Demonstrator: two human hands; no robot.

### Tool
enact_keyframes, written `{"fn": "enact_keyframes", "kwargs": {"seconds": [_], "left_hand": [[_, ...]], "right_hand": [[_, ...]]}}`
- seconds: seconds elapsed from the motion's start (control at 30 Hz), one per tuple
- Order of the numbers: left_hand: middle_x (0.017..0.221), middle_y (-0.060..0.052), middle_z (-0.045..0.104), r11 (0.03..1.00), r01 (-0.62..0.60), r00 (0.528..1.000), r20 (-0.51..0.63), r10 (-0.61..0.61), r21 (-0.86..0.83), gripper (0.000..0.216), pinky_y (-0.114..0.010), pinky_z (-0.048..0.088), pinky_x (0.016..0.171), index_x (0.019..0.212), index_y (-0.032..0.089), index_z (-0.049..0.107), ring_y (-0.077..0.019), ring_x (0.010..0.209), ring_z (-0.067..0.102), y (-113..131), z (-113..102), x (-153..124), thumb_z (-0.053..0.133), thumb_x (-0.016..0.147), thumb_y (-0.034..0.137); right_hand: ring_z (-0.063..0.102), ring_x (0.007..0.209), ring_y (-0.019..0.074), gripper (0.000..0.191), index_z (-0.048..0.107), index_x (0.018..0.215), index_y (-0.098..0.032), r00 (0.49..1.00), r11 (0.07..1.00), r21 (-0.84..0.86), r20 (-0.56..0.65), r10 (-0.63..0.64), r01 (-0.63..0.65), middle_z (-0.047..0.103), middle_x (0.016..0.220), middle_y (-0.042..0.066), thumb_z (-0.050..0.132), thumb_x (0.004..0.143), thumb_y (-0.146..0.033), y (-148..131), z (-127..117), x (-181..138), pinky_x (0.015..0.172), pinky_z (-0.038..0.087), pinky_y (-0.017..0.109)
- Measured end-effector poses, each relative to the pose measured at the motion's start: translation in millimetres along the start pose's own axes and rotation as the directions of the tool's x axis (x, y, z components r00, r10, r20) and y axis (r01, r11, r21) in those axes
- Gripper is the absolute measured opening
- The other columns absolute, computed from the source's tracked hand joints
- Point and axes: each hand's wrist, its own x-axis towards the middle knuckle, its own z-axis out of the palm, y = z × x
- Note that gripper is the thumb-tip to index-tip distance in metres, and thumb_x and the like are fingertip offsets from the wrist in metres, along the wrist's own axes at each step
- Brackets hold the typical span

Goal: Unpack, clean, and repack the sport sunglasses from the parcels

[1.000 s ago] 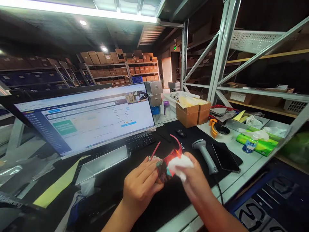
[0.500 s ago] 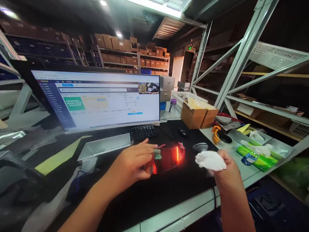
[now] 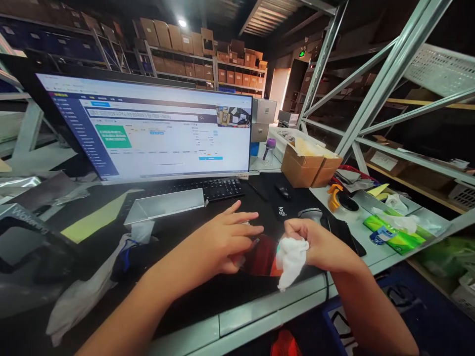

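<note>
My left hand (image 3: 226, 240) holds a pair of red-lensed glasses (image 3: 264, 256) low over the black desk mat (image 3: 208, 296), fingers spread across the top of the frame. My right hand (image 3: 315, 242) is closed on a crumpled white cloth (image 3: 291, 259) that touches the right end of the lens. The glasses are mostly hidden behind both hands.
A wide monitor (image 3: 148, 131) and black keyboard (image 3: 208, 188) stand behind my hands. A barcode scanner (image 3: 310, 213), mouse (image 3: 282, 191), phone, two cardboard boxes (image 3: 309, 165), a green tissue pack (image 3: 393, 235) and metal shelving (image 3: 374, 89) lie right. Plastic bags (image 3: 85, 291) lie left.
The glasses came down from in front of me toward the mat. My right hand with the cloth, apart half a second ago, is back against the lens. The view tilted downward.
</note>
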Motion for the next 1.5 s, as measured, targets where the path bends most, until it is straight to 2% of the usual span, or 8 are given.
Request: {"fn": "enact_keyframes", "kwargs": {"seconds": [0.13, 0.23, 0.33, 0.4, 0.57, 0.7, 1.03, 1.5], "left_hand": [[0.154, -0.012, 0.048, 0.973, 0.152, 0.981, -0.144, -0.128, 0.171, 0.063, -0.062, 0.021, 0.122, 0.134, 0.021, 0.057, -0.0308, 0.145, 0.04, 6, -9, -1, 0.079, 0.076, 0.014], [0.158, -0.021, 0.038, 0.908, 0.343, 0.897, -0.37, -0.241, 0.241, 0.088, -0.063, 0.025, 0.12, 0.15, 0.016, 0.037, -0.036, 0.146, 0.036, 16, -12, 0, 0.083, 0.076, 0.025], [0.135, -0.017, 0.059, 0.852, 0.49, 0.726, -0.626, -0.284, 0.183, 0.056, -0.054, 0.043, 0.11, 0.135, 0.015, 0.051, -0.0319, 0.126, 0.055, 28, -2, 3, 0.074, 0.086, 0.029], [0.112, -0.011, 0.067, 0.86, 0.496, 0.696, -0.647, -0.312, 0.118, 0.028, -0.043, 0.053, 0.096, 0.118, 0.017, 0.061, -0.0254, 0.105, 0.064, 35, 11, 7, 0.066, 0.091, 0.025], [0.116, -0.011, 0.069, 0.926, 0.368, 0.834, -0.409, -0.37, -0.088, 0.025, -0.039, 0.056, 0.092, 0.119, 0.019, 0.063, -0.0234, 0.107, 0.065, 44, 47, 13, 0.051, 0.097, 0.017], [0.118, -0.012, 0.071, 0.949, 0.251, 0.835, -0.454, -0.312, -0.192, 0.03, -0.038, 0.055, 0.091, 0.124, 0.02, 0.061, -0.0229, 0.108, 0.067, 39, 60, 11, 0.046, 0.099, 0.014], [0.1, -0.01, 0.073, 0.952, 0.102, 0.902, -0.377, -0.211, -0.288, 0.032, -0.03, 0.055, 0.079, 0.11, 0.02, 0.065, -0.0188, 0.087, 0.069, 28, 61, 14, 0.036, 0.105, 0.031], [0.08, -0.007, 0.068, 0.946, 0.098, 0.976, -0.155, -0.152, -0.308, 0.04, -0.03, 0.053, 0.072, 0.089, 0.02, 0.065, -0.0196, 0.077, 0.064, 23, 59, 15, 0.032, 0.106, 0.036]], "right_hand": [[0.033, 0.053, 0.0068, 0.053, 0.031, 0.064, -0.023, 0.972, 0.975, 0.187, -0.223, -0.075, 0.118, 0.044, 0.057, -0.008, 0.084, 0.065, -0.018, 7, 9, -2, 0.048, 0.028, 0.019], [0.04, 0.049, 0.0075, 0.054, 0.033, 0.064, -0.022, 0.897, 0.914, 0.298, -0.422, -0.132, 0.274, 0.05, 0.055, -0.007, 0.086, 0.064, -0.017, 16, 21, 2, 0.046, 0.031, 0.019], [0.051, 0.053, 0.0099, 0.055, 0.034, 0.065, -0.022, 0.776, 0.813, 0.359, -0.607, -0.17, 0.459, 0.056, 0.057, -0.007, 0.088, 0.062, -0.013, 19, 36, 12, 0.053, 0.042, 0.021], [0.06, 0.063, 0.0135, 0.052, 0.036, 0.067, -0.023, 0.727, 0.748, 0.39, -0.663, -0.177, 0.538, 0.063, 0.064, -0.005, 0.088, 0.062, -0.013, 19, 47, 19, 0.064, 0.049, 0.025], [0.055, 0.064, 0.013, 0.051, 0.037, 0.067, -0.023, 0.756, 0.673, 0.496, -0.638, -0.147, 0.549, 0.061, 0.067, -0.005, 0.087, 0.061, -0.016, 22, 71, 30, 0.062, 0.047, 0.025], [0.036, 0.053, 0.0073, 0.055, 0.032, 0.063, -0.022, 0.75, 0.701, 0.465, -0.644, -0.15, 0.54, 0.043, 0.056, -0.01, 0.085, 0.055, -0.009, 27, 79, 31, 0.05, 0.033, 0.018], [0.031, 0.05, 0.0061, 0.052, 0.03, 0.055, -0.022, 0.732, 0.85, 0.253, -0.651, -0.204, 0.462, 0.041, 0.051, -0.009, 0.08, 0.053, -0.008, 30, 65, 19, 0.045, 0.027, 0.019], [0.033, 0.042, 0.0058, 0.049, 0.031, 0.058, -0.023, 0.845, 0.765, 0.545, -0.534, 0.0, 0.344, 0.041, 0.048, -0.01, 0.078, 0.049, -0.009, 30, 35, 10, 0.038, 0.028, 0.017]]}}
